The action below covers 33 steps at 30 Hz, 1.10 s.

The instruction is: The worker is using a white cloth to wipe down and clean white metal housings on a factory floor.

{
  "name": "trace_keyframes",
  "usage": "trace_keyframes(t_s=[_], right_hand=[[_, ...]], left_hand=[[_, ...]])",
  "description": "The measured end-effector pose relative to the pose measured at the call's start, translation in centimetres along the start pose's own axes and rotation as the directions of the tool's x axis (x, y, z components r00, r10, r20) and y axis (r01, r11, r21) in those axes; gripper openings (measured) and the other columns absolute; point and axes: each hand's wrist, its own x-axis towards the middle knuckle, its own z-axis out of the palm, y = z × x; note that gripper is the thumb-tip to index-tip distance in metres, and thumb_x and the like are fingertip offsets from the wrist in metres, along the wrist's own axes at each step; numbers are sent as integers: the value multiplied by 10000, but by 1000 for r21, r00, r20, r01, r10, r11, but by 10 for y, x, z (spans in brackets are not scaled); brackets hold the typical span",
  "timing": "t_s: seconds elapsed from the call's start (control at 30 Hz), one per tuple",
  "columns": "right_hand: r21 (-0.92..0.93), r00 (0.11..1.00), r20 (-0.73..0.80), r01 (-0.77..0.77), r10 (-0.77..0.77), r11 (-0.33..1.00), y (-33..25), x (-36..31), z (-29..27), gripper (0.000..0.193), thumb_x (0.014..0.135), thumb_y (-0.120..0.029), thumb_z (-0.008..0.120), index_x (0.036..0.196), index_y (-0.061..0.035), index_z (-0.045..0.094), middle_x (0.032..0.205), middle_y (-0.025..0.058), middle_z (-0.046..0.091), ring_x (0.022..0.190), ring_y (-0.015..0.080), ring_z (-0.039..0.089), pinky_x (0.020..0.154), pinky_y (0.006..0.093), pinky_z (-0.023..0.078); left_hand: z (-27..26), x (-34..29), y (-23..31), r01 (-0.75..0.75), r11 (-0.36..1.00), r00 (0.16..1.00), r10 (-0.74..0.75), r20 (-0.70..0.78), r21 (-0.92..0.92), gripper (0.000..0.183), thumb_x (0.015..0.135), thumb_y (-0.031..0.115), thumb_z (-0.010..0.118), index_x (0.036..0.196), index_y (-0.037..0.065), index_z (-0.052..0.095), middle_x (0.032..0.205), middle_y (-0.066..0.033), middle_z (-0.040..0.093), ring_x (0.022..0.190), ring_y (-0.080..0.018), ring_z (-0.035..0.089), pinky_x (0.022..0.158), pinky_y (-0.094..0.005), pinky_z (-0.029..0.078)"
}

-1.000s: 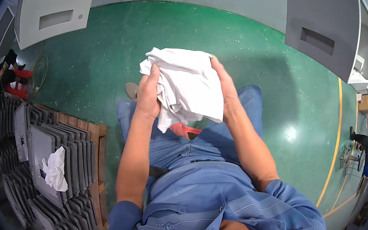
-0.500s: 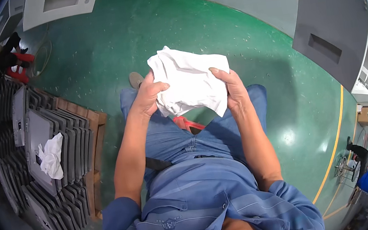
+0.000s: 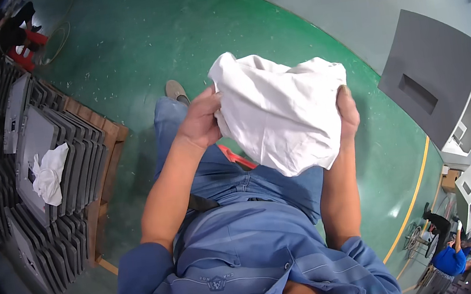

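- Head view: left hand (image 3: 202,120) and right hand (image 3: 347,113) grip opposite edges of a white cloth (image 3: 282,114) above the thighs (image 3: 291,188), probably to hold it spread; finger placement behind the folds is hard to tell.
- At left, a crumpled rag (image 3: 52,176) lies on stacked grey panels (image 3: 35,133).

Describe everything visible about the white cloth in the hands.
The white cloth is plain, soft-looking fabric, creased and softly folded, its outline uneven. It is spread out and held up between the left hand, gripping its left side, and the right hand, gripping its right. It hides part of the blue jeans. Whether it is layered is unclear.
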Motion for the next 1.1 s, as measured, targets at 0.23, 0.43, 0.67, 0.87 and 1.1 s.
trace_keyframes(t_s=[0.23, 0.43, 0.67, 0.87, 1.1], right_hand=[[-359, 931, -361, -193, 55, 913, 39, 26, -18, 334, 863, -245, 674, 1035, 40, 643, 905, 78, 662, 767, 113, 602, 684, 260, 483], [-799, 922, -341, -181, -183, 574, 38, 15, -14, 402, 802, -273, 725, 1036, 32, 608, 907, 100, 672, 798, 145, 620, 725, 288, 492], [-823, 921, -355, -228, -159, 519, 28, 15, -15, 493, 789, -302, 740, 1096, 42, 566, 966, 117, 657, 847, 178, 631, 749, 302, 498], [-533, 961, -274, -195, 51, 824, 14, 2, -17, 409, 826, -134, 669, 1157, 67, 537, 979, 133, 639, 864, 170, 632, 782, 275, 500], [-619, 955, -288, -127, -73, 775, 10, 1, -17, 354, 788, -73, 701, 1084, 63, 564, 924, 112, 647, 769, 156, 629, 688, 255, 499]], left_hand=[[-56, 19, -68, 230, 871, 972, -188, 137, -434, 506, 978, 370, 414, 1348, 27, 450, 1312, -158, 535, 1167, -289, 557, 986, -428, 462], [-60, 29, -66, 129, 852, 989, -147, 4, -508, 511, 993, 377, 344, 1310, 3, 487, 1271, -164, 569, 1151, -323, 565, 1019, -448, 430], [-27, 10, -34, 88, 882, 995, -101, -3, -463, 483, 991, 388, 403, 1246, -1, 534, 1197, -159, 606, 1080, -296, 606, 954, -433, 480], [-34, 8, -52, 12, 958, 998, -28, -52, -286, 320, 927, 120, 575, 1220, -6, 536, 1128, -122, 633, 996, -238, 648, 859, -388, 545], [-27, 0, -49, -52, 971, 998, 40, -58, -232, 369, 904, 97, 611, 1245, -8, 514, 1150, -125, 623, 1035, -243, 631, 896, -401, 530]])
